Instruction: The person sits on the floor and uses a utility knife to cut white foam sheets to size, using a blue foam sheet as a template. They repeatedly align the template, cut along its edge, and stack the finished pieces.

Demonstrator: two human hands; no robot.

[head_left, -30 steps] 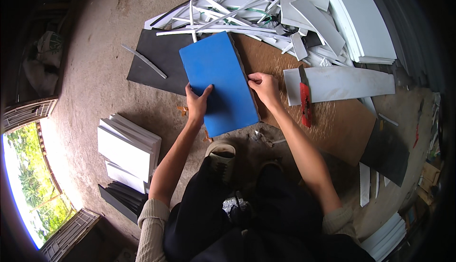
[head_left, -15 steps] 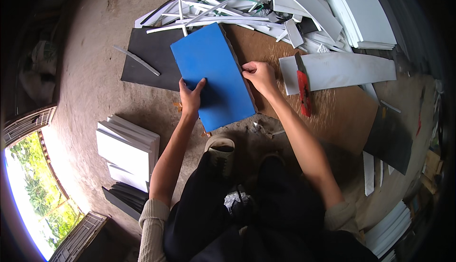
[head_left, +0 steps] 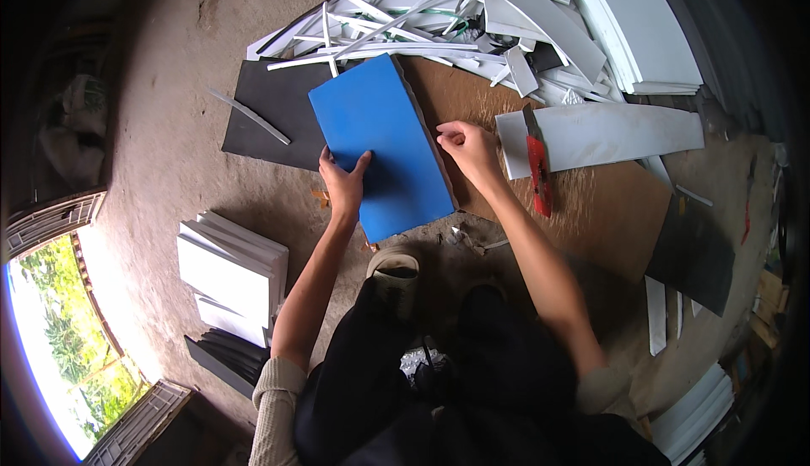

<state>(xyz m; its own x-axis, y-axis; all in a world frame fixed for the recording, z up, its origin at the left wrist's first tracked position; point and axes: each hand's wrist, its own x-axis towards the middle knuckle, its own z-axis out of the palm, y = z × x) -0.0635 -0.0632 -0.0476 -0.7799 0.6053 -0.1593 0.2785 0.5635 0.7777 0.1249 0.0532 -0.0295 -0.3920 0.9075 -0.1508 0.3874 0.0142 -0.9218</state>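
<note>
A rectangular blue board (head_left: 384, 149) lies tilted in front of me, its right side edged with a ragged dark strip. My left hand (head_left: 343, 183) grips the board's left edge, thumb on the blue face and the other fingers partly hidden. Just beside the right edge is my right hand (head_left: 471, 149), its fingertips pinched together; whether something thin is between them I cannot make out. A red-handled utility knife (head_left: 538, 166) with its blade out rests to the right of that hand, across a white strip of board (head_left: 607, 138).
Beneath lies a scratched brown board (head_left: 603, 213), with a black sheet (head_left: 274, 116) at its left. White offcuts (head_left: 422, 23) heap up at the far side, next to stacked white sheets (head_left: 629, 23). Stacked white panels (head_left: 228, 268) and black pieces (head_left: 232, 352) stand at the left.
The view has shifted slightly. My right hand has drawn a little away from the board's right edge, fingers still pinched. The left hand keeps its grip on the blue board.
</note>
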